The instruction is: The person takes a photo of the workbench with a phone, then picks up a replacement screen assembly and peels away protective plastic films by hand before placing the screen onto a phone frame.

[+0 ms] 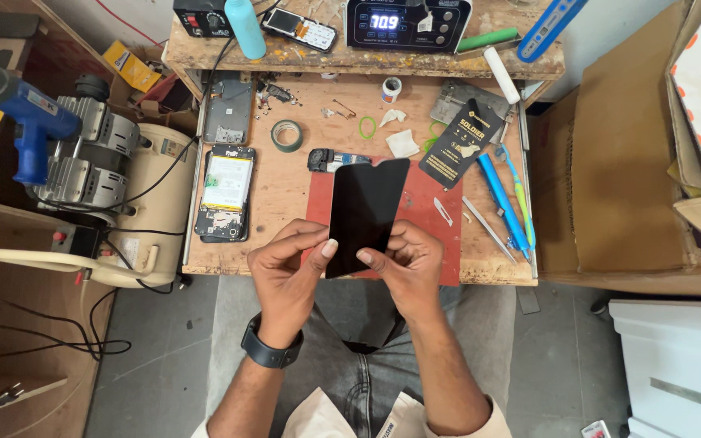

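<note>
Both my hands hold a thin black glossy sheet (pixel 365 207), the shape of a phone screen, upright over the front edge of a wooden workbench (pixel 285 251). My left hand (pixel 285 268), with a dark watch on its wrist, pinches the sheet's lower left edge. My right hand (pixel 403 264) pinches its lower right corner. Under the sheet lies a red mat (pixel 436 219). An opened phone (pixel 225 192) with its insides showing lies to the left on the bench.
On the bench lie a roll of tape (pixel 287 135), a black packet (pixel 462 142), blue tools (pixel 503 203), tweezers (pixel 487 229) and a grey phone shell (pixel 227 112). A shelf behind carries a display unit (pixel 407 23) and a teal bottle (pixel 245 27). A compressor (pixel 115 186) stands left, cardboard (pixel 626 162) right.
</note>
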